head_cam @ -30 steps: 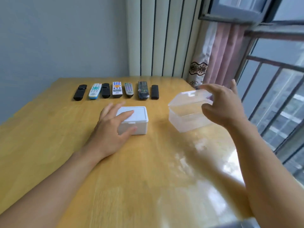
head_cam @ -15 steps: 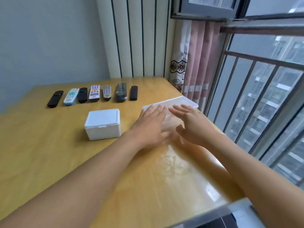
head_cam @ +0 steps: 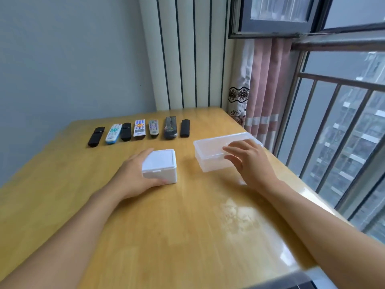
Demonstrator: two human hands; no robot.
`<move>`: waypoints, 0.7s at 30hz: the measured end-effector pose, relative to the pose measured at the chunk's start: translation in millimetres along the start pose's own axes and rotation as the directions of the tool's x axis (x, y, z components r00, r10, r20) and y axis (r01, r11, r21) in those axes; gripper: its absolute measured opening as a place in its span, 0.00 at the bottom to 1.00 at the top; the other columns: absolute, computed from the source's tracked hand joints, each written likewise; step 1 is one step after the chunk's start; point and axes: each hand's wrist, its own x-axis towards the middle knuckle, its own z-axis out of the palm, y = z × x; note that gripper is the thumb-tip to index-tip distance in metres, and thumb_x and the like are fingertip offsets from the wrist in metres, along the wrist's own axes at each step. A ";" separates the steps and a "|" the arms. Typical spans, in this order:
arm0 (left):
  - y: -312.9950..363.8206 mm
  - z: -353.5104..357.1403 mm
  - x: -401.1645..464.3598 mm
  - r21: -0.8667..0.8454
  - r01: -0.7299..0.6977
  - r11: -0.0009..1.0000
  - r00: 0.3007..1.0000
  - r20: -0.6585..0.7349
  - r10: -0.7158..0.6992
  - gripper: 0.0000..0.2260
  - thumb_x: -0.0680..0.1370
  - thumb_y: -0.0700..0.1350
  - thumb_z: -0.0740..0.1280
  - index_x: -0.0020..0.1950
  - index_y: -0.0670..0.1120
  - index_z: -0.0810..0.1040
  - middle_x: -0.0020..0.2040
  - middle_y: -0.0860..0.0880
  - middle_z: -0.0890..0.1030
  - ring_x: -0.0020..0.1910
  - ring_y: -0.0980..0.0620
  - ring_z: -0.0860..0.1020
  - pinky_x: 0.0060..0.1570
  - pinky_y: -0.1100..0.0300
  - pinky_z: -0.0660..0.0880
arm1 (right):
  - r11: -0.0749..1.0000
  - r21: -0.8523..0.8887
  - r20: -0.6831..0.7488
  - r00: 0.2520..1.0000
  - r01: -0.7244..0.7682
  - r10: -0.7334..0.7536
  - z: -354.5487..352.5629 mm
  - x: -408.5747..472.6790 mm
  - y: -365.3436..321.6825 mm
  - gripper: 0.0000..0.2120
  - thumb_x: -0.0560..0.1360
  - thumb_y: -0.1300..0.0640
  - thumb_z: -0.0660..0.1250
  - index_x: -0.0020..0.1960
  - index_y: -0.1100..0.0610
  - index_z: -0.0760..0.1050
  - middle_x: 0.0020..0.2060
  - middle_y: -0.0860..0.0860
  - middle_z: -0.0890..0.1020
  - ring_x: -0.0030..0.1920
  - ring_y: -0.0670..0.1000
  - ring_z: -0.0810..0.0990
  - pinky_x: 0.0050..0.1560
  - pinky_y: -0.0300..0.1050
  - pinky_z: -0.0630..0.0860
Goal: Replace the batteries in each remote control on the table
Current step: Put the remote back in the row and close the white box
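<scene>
Left hand (head_cam: 135, 180) wrapped around white lidded box (head_cam: 160, 164) on desk (head_cam: 187, 236), fingers clamped on its sides; right hand (head_cam: 248, 161) over clear container (head_cam: 216, 153), fingers spread, loosely touching. Farther back, untouched row of remotes (head_cam: 139, 130). Risk: light boxes sliding or tipping, spilling contents.

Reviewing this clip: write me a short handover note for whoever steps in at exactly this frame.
Left hand grips the closed white box from its left side, thumb on the front.
Right hand rests relaxed against the near right end of the clear lidded box; fingers straight, not gripping.
Seven remotes lie in a row at the far side of the table, all untouched, none turned over that I can see.
Done: nothing on the remotes. No batteries in view; the white box hides its contents.
Left: open the boxes, then swap batteries in every remote.
</scene>
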 end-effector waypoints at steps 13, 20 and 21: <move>115.1 110.2 1.4 -0.219 -0.213 0.952 0.977 -0.062 0.204 0.52 0.67 0.60 0.79 0.82 0.51 0.53 0.77 0.51 0.62 0.76 0.49 0.61 0.73 0.57 0.61 | 0.698 0.445 0.084 0.802 -0.561 0.591 -5.8 25.5 33.0 0.20 0.80 0.46 0.62 0.68 0.53 0.77 0.67 0.49 0.77 0.70 0.49 0.72 0.75 0.53 0.65; 142.0 138.9 3.9 -0.300 -0.225 0.927 0.974 -0.057 0.218 0.45 0.78 0.53 0.71 0.83 0.47 0.43 0.80 0.49 0.57 0.78 0.49 0.58 0.75 0.57 0.57 | 0.452 0.637 0.249 0.721 -0.625 0.646 -7.9 10.6 38.2 0.31 0.77 0.31 0.56 0.72 0.49 0.73 0.66 0.44 0.78 0.68 0.49 0.75 0.72 0.51 0.68; 142.1 136.1 0.1 -0.313 -0.233 0.921 0.972 -0.065 0.224 0.43 0.79 0.52 0.70 0.83 0.48 0.44 0.80 0.49 0.58 0.78 0.50 0.59 0.76 0.56 0.59 | 0.479 0.647 0.175 0.726 -0.594 0.665 -10.6 12.2 34.7 0.26 0.81 0.36 0.57 0.70 0.50 0.75 0.64 0.45 0.79 0.66 0.48 0.76 0.69 0.47 0.69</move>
